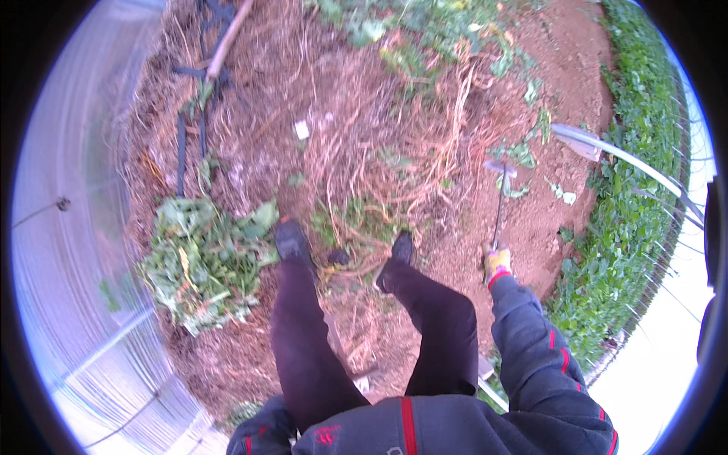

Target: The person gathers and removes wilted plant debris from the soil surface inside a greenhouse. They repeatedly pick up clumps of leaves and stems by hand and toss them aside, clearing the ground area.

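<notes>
My right hand, in a yellow work glove with a red cuff, grips a short-handled hoe. Its thin dark shaft points away from me, and the blurred flat blade lies across the far end, close over the brown soil by some torn leaves. My left hand is out of view; only part of the left sleeve shows at the bottom. Before me, dry stems and vines cover the ground. A heap of cut green leaves lies left of my feet.
A row of green plants runs along the right, with a curved metal pipe reaching over it. Translucent plastic sheeting forms the left wall. A wooden pole and black strips lie at upper left. More cut greenery lies ahead.
</notes>
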Demonstrator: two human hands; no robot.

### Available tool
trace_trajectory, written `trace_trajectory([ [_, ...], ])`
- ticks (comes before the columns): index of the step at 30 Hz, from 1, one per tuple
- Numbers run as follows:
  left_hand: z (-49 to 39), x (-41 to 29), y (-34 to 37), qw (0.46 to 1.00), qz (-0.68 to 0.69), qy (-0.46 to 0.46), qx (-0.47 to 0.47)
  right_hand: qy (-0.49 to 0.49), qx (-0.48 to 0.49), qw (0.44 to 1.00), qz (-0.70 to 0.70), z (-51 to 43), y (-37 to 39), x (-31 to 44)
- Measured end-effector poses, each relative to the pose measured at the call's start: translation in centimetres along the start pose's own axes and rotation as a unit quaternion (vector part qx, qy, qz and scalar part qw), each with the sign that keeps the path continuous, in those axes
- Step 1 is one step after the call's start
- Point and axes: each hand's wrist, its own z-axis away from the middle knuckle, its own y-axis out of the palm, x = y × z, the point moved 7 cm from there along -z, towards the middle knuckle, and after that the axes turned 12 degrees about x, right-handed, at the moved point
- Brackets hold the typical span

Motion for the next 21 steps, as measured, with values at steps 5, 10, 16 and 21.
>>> trace_trajectory([
  [5, 15.2, 5.3, 4.9, 0.986, -0.028, -0.102, 0.13, 0.009, 0.059, 0.995, 0.08, 3.5, -2.1, -0.4],
  [10, 27.4, 7.8, 4.5, 0.97, -0.033, -0.154, 0.186, -0.001, 0.074, 0.965, 0.252, 8.3, -4.3, 2.0],
  [16, 36.4, 9.0, -1.5, 0.969, -0.039, -0.165, 0.181, 0.042, 0.096, 0.946, 0.305, 15.2, -8.2, 2.4],
  [21, 39.6, 9.7, -7.7, 0.973, -0.061, -0.158, 0.155, 0.017, 0.074, 0.889, 0.451, 20.7, -10.2, 0.7],
])
